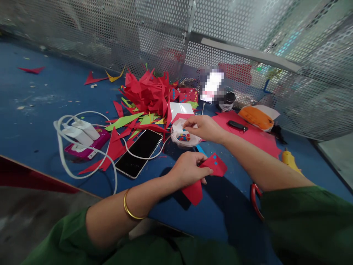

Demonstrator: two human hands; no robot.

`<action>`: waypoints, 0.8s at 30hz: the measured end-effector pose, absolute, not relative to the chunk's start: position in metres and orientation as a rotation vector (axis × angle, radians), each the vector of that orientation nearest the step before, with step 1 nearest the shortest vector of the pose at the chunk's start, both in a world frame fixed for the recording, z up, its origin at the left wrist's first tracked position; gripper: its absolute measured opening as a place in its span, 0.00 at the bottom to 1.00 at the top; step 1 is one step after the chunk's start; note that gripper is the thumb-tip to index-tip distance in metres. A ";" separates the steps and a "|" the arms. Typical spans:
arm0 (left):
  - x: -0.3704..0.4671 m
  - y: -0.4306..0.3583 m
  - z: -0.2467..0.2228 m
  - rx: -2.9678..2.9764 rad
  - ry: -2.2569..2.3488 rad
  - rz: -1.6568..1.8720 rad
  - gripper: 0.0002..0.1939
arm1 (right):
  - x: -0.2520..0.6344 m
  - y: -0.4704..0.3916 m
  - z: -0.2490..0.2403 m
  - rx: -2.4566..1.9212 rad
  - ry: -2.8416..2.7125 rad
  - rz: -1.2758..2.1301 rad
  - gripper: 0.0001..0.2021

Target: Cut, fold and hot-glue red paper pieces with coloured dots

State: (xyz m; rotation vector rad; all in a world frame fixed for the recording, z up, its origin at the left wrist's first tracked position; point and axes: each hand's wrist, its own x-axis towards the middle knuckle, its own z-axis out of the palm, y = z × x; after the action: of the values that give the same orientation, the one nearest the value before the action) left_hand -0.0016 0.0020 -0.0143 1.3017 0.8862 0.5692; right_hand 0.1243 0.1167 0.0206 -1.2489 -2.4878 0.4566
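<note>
My left hand [190,168] grips a folded red paper piece [216,165] between thumb and fingers. Two blue dots show near its top, and its lower end hangs below my palm. My right hand [204,127] reaches over a small white bowl [176,138], which looks lined with thin plastic. Its thumb and fingertips are drawn together at the bowl's inside; whatever they pinch is too small to make out. Small red, blue and yellow bits [184,137] lie in the bowl.
Red paper scraps [146,90] are heaped behind a black-screened phone [140,152]. White chargers [79,132] with looping cables stand on a purple power strip [88,149]. Red-handled scissors [256,202], a yellow glue gun [289,160] and a red sheet [259,141] lie right. A perforated metal screen [162,36] closes the back.
</note>
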 end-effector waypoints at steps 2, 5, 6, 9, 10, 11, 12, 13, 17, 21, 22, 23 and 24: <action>-0.002 0.003 -0.015 1.305 0.882 0.588 0.03 | 0.128 0.113 0.024 -1.245 -2.386 0.597 0.08; -0.002 0.005 -0.014 1.294 0.886 0.606 0.04 | 0.134 0.106 0.030 -1.269 -2.225 0.782 0.07; -0.002 0.005 -0.014 1.282 0.893 0.607 0.04 | 0.135 0.103 0.032 -1.278 -2.157 0.845 0.06; -0.001 0.007 -0.011 1.258 0.919 0.605 0.03 | 0.141 0.090 0.042 -1.286 -1.929 1.004 0.05; -0.001 0.007 -0.010 1.256 0.927 0.608 0.03 | 0.143 0.083 0.046 -1.290 -1.861 1.032 0.05; -0.001 0.007 -0.009 1.255 0.932 0.616 0.03 | 0.146 0.076 0.050 -1.300 -1.804 1.043 0.06; -0.001 0.007 -0.008 1.251 0.932 0.630 0.03 | 0.149 0.068 0.054 -1.315 -1.759 1.036 0.07; -0.001 0.007 -0.006 1.246 0.928 0.643 0.03 | 0.153 0.059 0.058 -1.333 -1.723 1.017 0.08; -0.002 0.005 0.002 1.239 0.907 0.682 0.04 | 0.173 0.016 0.063 -1.435 -1.630 0.821 0.08; -0.003 -0.001 0.008 1.249 0.902 0.669 0.04 | 0.189 -0.028 0.047 -1.520 -1.575 0.636 0.07; -0.002 -0.002 0.008 1.251 0.904 0.669 0.04 | 0.191 -0.036 0.040 -1.517 -1.563 0.654 0.07; -0.002 -0.002 0.007 1.257 0.901 0.669 0.04 | 0.191 -0.043 0.033 -1.510 -1.554 0.688 0.06; -0.002 -0.002 0.006 1.266 0.899 0.669 0.04 | 0.191 -0.049 0.027 -1.505 -1.550 0.722 0.07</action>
State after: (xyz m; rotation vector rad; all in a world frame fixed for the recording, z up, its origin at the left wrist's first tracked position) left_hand -0.0015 -0.0023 0.0055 1.2661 0.8985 0.6688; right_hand 0.1905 -0.0488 0.0270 -1.5047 -1.5502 0.7222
